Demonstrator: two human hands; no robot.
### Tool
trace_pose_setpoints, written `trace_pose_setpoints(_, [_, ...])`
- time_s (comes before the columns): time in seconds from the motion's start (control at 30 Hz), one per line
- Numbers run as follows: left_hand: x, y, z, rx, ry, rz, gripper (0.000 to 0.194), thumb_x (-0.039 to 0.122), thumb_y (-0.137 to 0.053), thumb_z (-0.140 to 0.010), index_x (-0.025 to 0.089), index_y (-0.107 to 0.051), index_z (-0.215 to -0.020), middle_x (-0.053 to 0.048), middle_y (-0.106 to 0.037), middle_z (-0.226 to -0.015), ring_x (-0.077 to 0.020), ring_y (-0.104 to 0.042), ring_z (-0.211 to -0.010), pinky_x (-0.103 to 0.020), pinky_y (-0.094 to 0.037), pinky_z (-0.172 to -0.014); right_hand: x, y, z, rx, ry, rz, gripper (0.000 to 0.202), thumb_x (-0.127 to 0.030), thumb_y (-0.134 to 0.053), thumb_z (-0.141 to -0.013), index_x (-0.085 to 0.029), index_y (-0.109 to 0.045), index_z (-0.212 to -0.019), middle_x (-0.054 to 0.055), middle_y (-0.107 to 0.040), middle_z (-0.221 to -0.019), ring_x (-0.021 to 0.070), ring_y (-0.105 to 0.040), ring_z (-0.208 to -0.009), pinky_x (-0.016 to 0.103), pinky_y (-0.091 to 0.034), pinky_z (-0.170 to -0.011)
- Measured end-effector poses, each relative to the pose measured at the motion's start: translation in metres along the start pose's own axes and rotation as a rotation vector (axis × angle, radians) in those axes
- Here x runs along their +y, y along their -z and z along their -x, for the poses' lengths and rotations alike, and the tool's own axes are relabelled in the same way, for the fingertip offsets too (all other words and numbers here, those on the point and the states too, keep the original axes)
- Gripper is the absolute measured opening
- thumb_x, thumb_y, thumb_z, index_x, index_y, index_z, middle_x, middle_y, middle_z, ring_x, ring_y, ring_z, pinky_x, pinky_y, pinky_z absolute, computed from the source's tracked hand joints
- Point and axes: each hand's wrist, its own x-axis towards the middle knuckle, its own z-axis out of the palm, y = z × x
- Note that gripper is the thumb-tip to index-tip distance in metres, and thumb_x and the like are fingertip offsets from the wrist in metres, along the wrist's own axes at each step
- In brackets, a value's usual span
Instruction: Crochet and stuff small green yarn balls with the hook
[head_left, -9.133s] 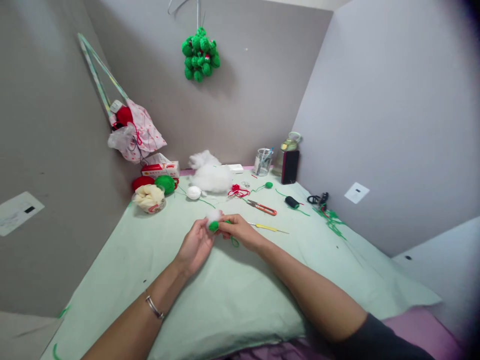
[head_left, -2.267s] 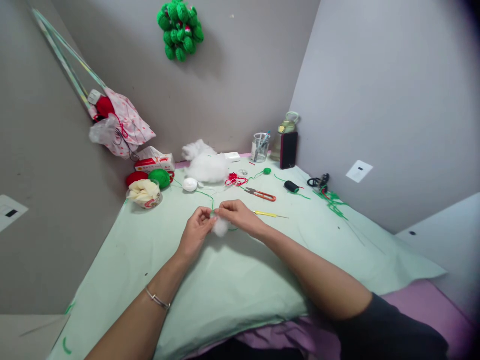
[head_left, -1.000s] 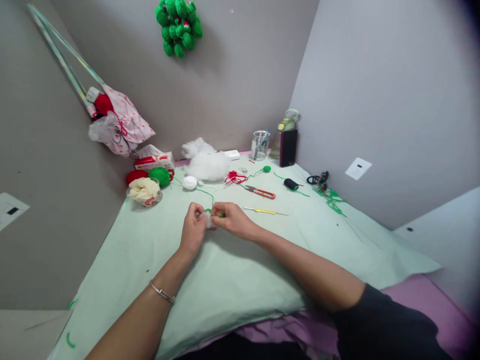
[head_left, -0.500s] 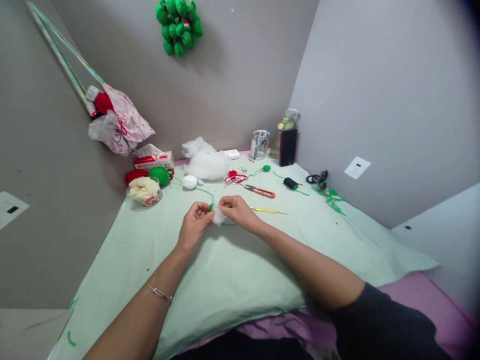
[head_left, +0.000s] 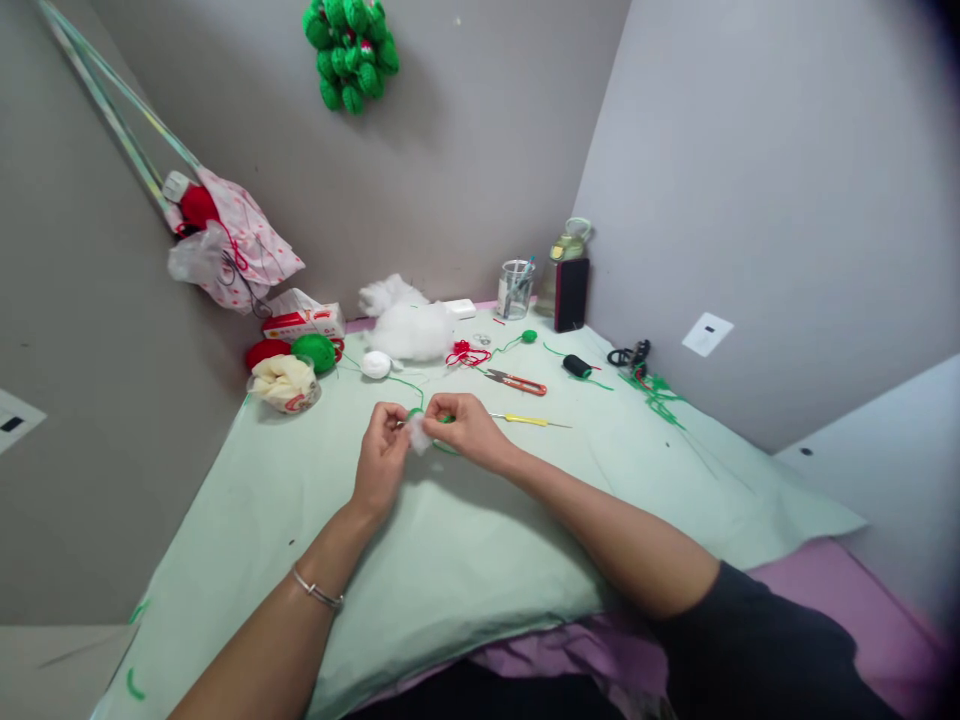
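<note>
My left hand point(head_left: 382, 455) pinches a small green knitted piece point(head_left: 415, 413) at the middle of the table. Right beside it, my right hand point(head_left: 465, 428) has its fingertips closed on a tuft of white stuffing point(head_left: 418, 436), which lies between the two hands against the green piece. A bit of green shows under my right fingers. Green yarn point(head_left: 409, 384) runs from the piece toward the back left. Just right of my right hand lies a yellow-handled crochet hook point(head_left: 527, 420), and behind it are orange snips point(head_left: 517, 382).
White stuffing point(head_left: 409, 330), a white yarn ball point(head_left: 376, 364) and red yarn point(head_left: 468, 353) lie behind my hands. A bowl point(head_left: 285, 384) stands left; a glass jar point(head_left: 516, 290), phone point(head_left: 571, 295) and black spool point(head_left: 577, 366) are at the back right.
The view has shifted slightly. My right fingertips have moved closer to my left hand, over the white tuft, and the tuft's shape has changed.
</note>
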Motion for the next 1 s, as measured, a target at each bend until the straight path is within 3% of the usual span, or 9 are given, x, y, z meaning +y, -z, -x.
trace_pose_setpoints(0.13, [0.004,0.0,-0.002,-0.062,0.078,0.026,0.03,0.044,-0.074,-0.083,0.022,-0.056,-0.087,0.005,-0.055,-0.075,-0.0119,-0.053,-0.065,-0.022,-0.045,-0.061,0.0,0.004,0.003,0.042,0.007,0.086,0.015,-0.025,-0.058,-0.079,-0.02,-0.052,-0.066,-0.005,-0.05,-0.059,0.0114,-0.042,-0.061,0.024,-0.029,-0.06])
trace_pose_setpoints(0.27, [-0.002,0.003,-0.007,-0.044,0.104,0.013,0.029,0.037,-0.078,-0.083,0.019,-0.055,-0.082,0.007,-0.051,-0.069,-0.009,-0.047,-0.056,-0.021,-0.039,-0.053,-0.005,0.008,0.008,-0.06,0.072,0.121,0.008,-0.023,-0.055,-0.082,-0.021,-0.055,-0.074,-0.004,-0.055,-0.066,0.0124,-0.046,-0.065,0.024,-0.032,-0.063])
trace_pose_setpoints(0.4, [-0.011,0.007,-0.012,0.013,0.097,-0.013,0.016,0.029,-0.068,-0.095,0.015,-0.062,-0.094,0.003,-0.059,-0.08,-0.0094,-0.053,-0.06,-0.023,-0.047,-0.054,-0.009,0.004,0.011,-0.139,0.123,0.144,0.002,-0.019,-0.054,-0.08,-0.021,-0.055,-0.08,-0.005,-0.052,-0.069,0.0124,-0.044,-0.065,0.024,-0.032,-0.064])
trace_pose_setpoints(0.5, [-0.012,0.008,-0.012,0.013,0.121,0.006,0.018,0.032,-0.065,-0.098,0.014,-0.064,-0.101,0.0,-0.063,-0.086,-0.01,-0.057,-0.063,-0.024,-0.05,-0.055,-0.01,0.0,0.012,-0.149,0.136,0.168,0.004,-0.019,-0.056,-0.08,-0.021,-0.056,-0.083,-0.006,-0.052,-0.07,0.0126,-0.043,-0.065,0.024,-0.032,-0.064])
trace_pose_setpoints(0.67, [0.0,0.003,-0.007,-0.076,0.195,0.123,0.024,0.035,-0.073,-0.087,0.02,-0.055,-0.089,0.005,-0.061,-0.072,-0.0118,-0.058,-0.061,-0.024,-0.052,-0.057,-0.009,0.003,0.009,-0.077,0.116,0.23,0.004,-0.018,-0.06,-0.082,-0.022,-0.057,-0.081,-0.005,-0.056,-0.068,0.0125,-0.045,-0.063,0.025,-0.032,-0.067])
trace_pose_setpoints(0.83, [0.01,-0.003,-0.003,-0.166,0.196,0.19,0.033,0.048,-0.074,-0.082,0.022,-0.056,-0.091,0.0,-0.068,-0.089,-0.0171,-0.068,-0.081,-0.032,-0.059,-0.076,-0.004,0.013,0.003,0.05,0.048,0.255,0.014,-0.019,-0.058,-0.083,-0.021,-0.054,-0.07,-0.005,-0.057,-0.062,0.0122,-0.044,-0.061,0.025,-0.031,-0.065])
trace_pose_setpoints(1.0, [0.001,0.001,-0.006,-0.14,0.177,0.14,0.037,0.042,-0.083,-0.075,0.02,-0.055,-0.086,0.005,-0.063,-0.075,-0.013,-0.063,-0.069,-0.03,-0.059,-0.074,-0.004,0.017,0.003,-0.021,0.066,0.229,0.013,-0.018,-0.055,-0.087,-0.019,-0.058,-0.074,-0.004,-0.059,-0.065,0.012,-0.047,-0.062,0.025,-0.032,-0.065])
